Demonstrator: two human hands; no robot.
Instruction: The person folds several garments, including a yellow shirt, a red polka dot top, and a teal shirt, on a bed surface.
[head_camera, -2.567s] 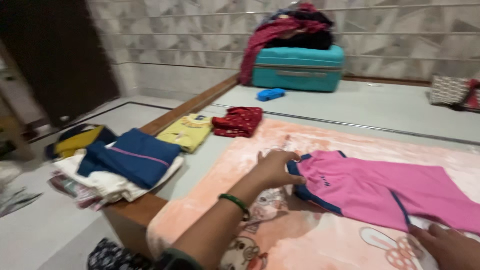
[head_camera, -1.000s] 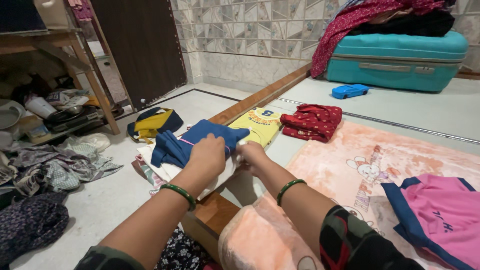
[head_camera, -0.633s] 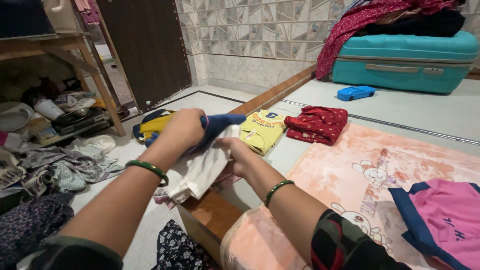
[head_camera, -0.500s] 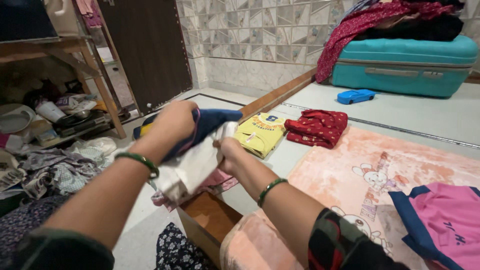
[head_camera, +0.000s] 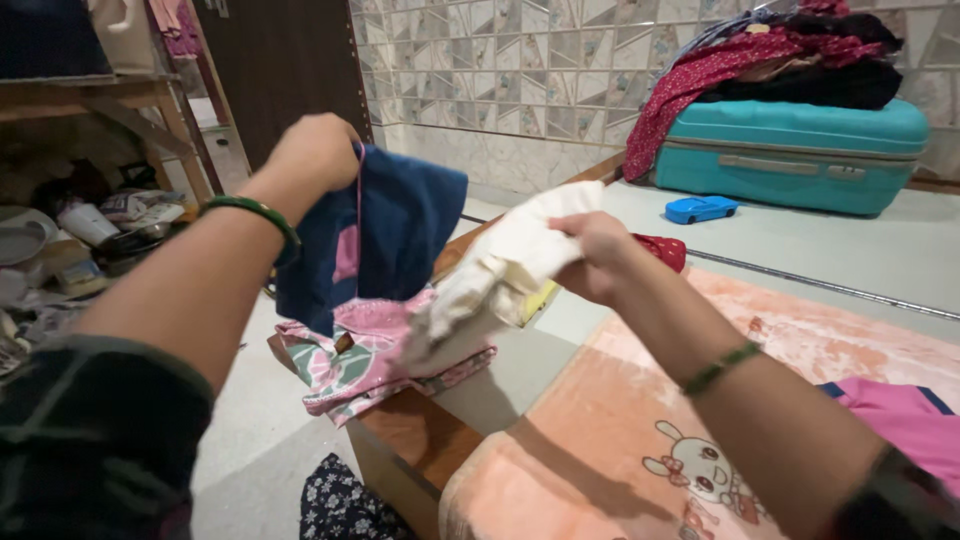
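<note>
My left hand (head_camera: 318, 150) is raised and grips a dark blue garment (head_camera: 385, 235) with a pink stripe, which hangs down from it. My right hand (head_camera: 598, 252) holds a folded cream-white cloth (head_camera: 495, 275) lifted off the pile. Below both lies a pink patterned cloth (head_camera: 365, 355) on the wooden edge (head_camera: 425, 440) of the raised platform. A pink and navy garment (head_camera: 905, 425) lies at the right on the peach blanket (head_camera: 600, 440) with rabbit pictures.
A teal suitcase (head_camera: 790, 155) piled with clothes stands against the tiled wall, a blue toy car (head_camera: 698, 209) before it. A red cloth (head_camera: 662, 250) peeks behind my right wrist. At left a wooden shelf (head_camera: 95, 95) holds clutter; a dark floral cloth (head_camera: 345, 505) lies below.
Both hands have lifted clothes off the pile: the left raised the blue garment up, the right pulled the white cloth up and to the right. The pink patterned cloth underneath is now uncovered.
</note>
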